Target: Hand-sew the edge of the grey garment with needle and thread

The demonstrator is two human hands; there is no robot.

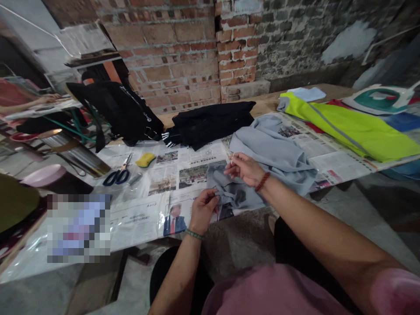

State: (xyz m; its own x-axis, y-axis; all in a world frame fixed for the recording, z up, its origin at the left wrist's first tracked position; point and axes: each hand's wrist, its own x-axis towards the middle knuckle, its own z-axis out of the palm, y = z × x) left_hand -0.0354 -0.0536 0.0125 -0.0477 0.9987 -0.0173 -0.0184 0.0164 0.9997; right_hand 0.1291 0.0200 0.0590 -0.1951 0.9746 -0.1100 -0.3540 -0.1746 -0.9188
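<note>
My left hand (204, 209) is closed, thumb and fingers pinching the near edge of a light grey cloth garment (269, 146). The garment lies crumpled on the table, with its near part bunched between my hands. Just above this part my right hand (245, 168) pinches a thin, pale, needle-like thing (232, 159) between thumb and fingers. It is too small to make out fully, and any thread cannot be seen. Off to the left lie dark-handled scissors (118, 175) and a yellow sponge (145, 160).
Newspaper under clear plastic (131, 218) covers the table. Behind lie a black bag (121, 111) and folded black cloth (213, 122). A yellow-green garment (354, 127) and an iron (380, 99) are at right. A steel flask (77, 153) and pink-lidded cup (49, 175) stand left. A person sits far left.
</note>
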